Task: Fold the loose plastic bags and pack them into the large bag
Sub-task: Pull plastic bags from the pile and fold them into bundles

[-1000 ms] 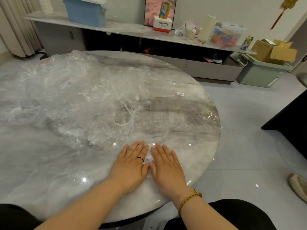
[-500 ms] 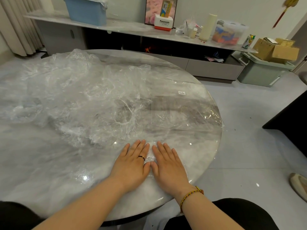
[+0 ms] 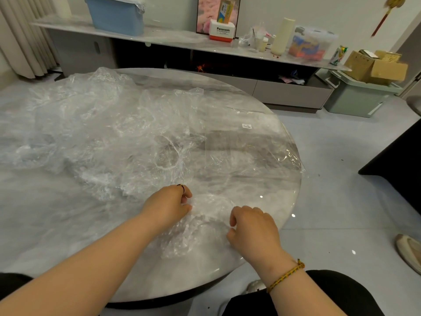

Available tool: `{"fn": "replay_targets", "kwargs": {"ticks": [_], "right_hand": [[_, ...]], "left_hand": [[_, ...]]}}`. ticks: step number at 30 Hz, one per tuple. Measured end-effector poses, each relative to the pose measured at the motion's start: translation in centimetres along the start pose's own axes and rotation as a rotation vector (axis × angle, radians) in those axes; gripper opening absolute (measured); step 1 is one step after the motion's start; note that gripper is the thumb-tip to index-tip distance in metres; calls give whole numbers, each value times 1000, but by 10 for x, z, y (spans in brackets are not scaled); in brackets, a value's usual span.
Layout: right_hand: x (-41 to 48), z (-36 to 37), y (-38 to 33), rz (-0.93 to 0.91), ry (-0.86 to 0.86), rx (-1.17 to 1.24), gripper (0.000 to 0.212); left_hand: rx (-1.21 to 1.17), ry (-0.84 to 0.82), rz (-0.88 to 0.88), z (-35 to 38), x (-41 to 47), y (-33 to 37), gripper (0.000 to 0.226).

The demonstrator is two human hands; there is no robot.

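A crumpled clear plastic bag (image 3: 200, 226) lies near the front edge of the round marble table (image 3: 57, 236), between my two hands. My left hand (image 3: 169, 205) pinches its left side with curled fingers. My right hand (image 3: 252, 226) pinches its right side the same way. A heap of loose clear plastic bags (image 3: 98, 137) covers the table's left and middle. A large flat clear bag (image 3: 250, 144) with a small white label lies spread on the right half of the table.
Behind the table runs a low sideboard (image 3: 284, 92) with a blue bin (image 3: 116, 14), a white box, a cream cylinder and a clear tub. A green crate (image 3: 357, 99) with cardboard boxes stands on the floor at right. Dark furniture (image 3: 401, 156) is at the far right.
Both hands lay flat side by side pressing on the plastic. They have since moved apart and their fingers have curled onto the edges of the small bag, which now bulges between them.
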State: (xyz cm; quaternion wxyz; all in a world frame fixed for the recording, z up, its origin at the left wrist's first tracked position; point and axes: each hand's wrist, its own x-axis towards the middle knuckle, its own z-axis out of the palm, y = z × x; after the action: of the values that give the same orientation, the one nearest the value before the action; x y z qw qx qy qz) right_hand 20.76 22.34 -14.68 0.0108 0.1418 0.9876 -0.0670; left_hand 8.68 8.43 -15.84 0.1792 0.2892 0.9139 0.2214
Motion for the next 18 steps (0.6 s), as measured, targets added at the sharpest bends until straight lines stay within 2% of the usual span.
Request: {"fn": "replay_targets", "kwargs": {"ticks": [3, 5, 8, 10, 12, 13, 15, 18], "right_hand": [[0, 3, 4, 46, -35, 24, 16], [4, 7, 4, 67, -23, 37, 24], [7, 12, -1, 62, 94, -47, 33], [5, 17, -8, -38, 235, 26, 45], [-2, 21, -20, -213, 280, 140, 37], [-8, 22, -26, -321, 260, 161, 30], [-19, 24, -31, -490, 132, 142, 31], [-27, 32, -25, -566, 16, 80, 44]], "left_hand": [[4, -38, -29, 1, 1, -2, 23], [41, -43, -33, 1, -2, -2, 15], [140, -38, -12, 0, -10, -2, 19], [193, -41, -14, -2, -16, -4, 19], [220, -53, -16, -3, -20, -6, 20], [222, -49, -13, -3, -21, -8, 20], [216, -33, -6, -4, -23, -11, 19], [187, -17, 14, -4, -26, -17, 14]]}}
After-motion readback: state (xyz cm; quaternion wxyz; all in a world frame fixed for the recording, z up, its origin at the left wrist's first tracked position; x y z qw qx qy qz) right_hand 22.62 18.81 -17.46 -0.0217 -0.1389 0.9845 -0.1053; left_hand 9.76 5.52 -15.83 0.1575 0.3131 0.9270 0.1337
